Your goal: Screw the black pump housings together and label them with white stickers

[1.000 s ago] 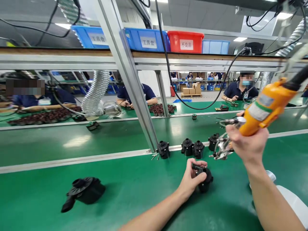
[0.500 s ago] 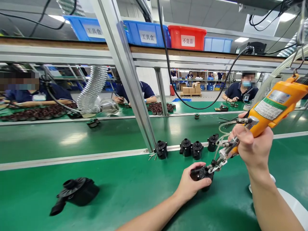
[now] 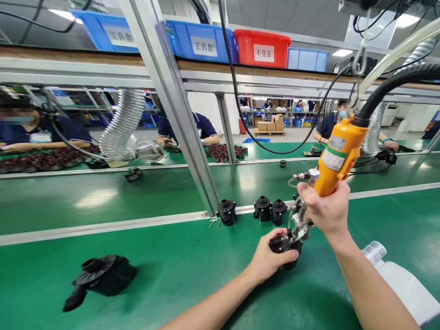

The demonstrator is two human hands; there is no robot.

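Note:
My left hand (image 3: 270,256) is wrapped round a small black pump housing (image 3: 291,259) on the green bench, thumb in front and fingers behind. In my right hand (image 3: 328,206) is an orange electric screwdriver (image 3: 338,156), gripped low on its body and tilted slightly. Its metal nose (image 3: 297,229), with thin clear tubes beside it, meets the top of the housing; the exact contact point is hidden. Behind it stand similar black pump housings (image 3: 262,209), several in a row along the white strip. A larger black pump housing with a spout (image 3: 103,275) lies at the left.
Loose screws (image 3: 215,222) lie by the metal post (image 3: 185,119). A white bottle-like object (image 3: 405,284) lies at right, partly behind my forearm. A black cable (image 3: 233,82) hangs in front. Co-workers sit across the bench near piles of brown parts (image 3: 223,152). Bins (image 3: 263,48) line the shelf above.
My right hand has swung the screwdriver left and more upright, its nose still at the housing's top. My left hand keeps its grip on the housing. The view has shifted slightly.

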